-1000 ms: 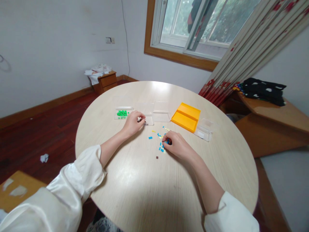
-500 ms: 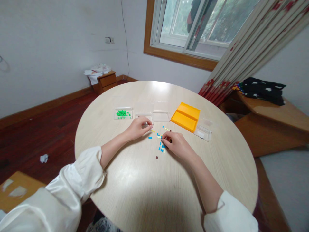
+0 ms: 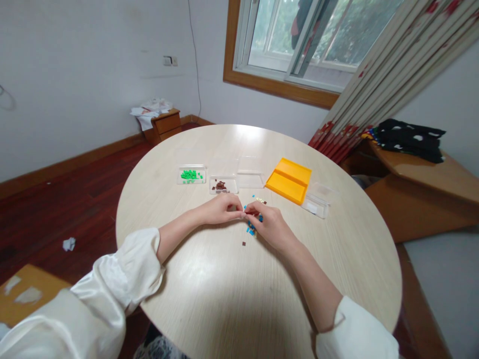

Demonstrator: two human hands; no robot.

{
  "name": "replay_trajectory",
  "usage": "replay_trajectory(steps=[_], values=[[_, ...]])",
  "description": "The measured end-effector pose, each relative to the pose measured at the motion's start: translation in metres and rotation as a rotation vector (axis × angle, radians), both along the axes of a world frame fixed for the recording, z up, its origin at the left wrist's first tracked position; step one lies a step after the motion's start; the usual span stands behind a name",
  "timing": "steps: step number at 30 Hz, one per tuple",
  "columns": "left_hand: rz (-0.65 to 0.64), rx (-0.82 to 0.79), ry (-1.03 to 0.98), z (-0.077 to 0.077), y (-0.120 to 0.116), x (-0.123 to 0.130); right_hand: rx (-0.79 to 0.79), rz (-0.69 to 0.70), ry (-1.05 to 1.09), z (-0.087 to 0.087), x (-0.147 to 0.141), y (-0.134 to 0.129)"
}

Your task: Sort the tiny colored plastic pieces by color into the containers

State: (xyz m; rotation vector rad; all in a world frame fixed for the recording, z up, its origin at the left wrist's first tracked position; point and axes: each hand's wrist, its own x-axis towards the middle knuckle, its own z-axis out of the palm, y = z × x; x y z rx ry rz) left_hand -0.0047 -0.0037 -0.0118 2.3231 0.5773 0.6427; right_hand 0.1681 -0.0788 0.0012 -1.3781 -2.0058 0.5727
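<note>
Front-left of the open yellow case (image 3: pixel 288 183), the left hand (image 3: pixel 223 208) and right hand (image 3: pixel 270 222) meet, fingers curled inward; whether either grips a piece, I cannot tell. Small blue bricks (image 3: pixel 250 231) lie on the bench (image 3: pixel 228 289), also front-left of the case.

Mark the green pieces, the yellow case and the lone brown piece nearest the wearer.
Green pieces (image 3: pixel 189 175), head view: middle of the pile.
Yellow case (image 3: pixel 286 189), head view: nearer panel.
Brown piece (image 3: pixel 244 244), head view: top face.
</note>
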Motion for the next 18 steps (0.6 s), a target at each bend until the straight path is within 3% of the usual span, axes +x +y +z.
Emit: replay_trajectory(steps=[8,11,15,18], values=[[0.028,0.008,-0.027,0.001,0.002,-0.001,0.001,-0.019,-0.046,0.003,0.002,0.0],[0.221,0.086,-0.078,-0.001,0.012,-0.006,-0.039,0.007,-0.071,0.007,0.005,-0.002],[0.56,0.188,-0.104,-0.007,0.029,-0.015,-0.271,0.17,-0.101,0.018,0.003,-0.011],[0.661,0.232,-0.065,-0.01,0.035,-0.02,-0.379,0.238,-0.135,0.024,0.0,-0.017]])
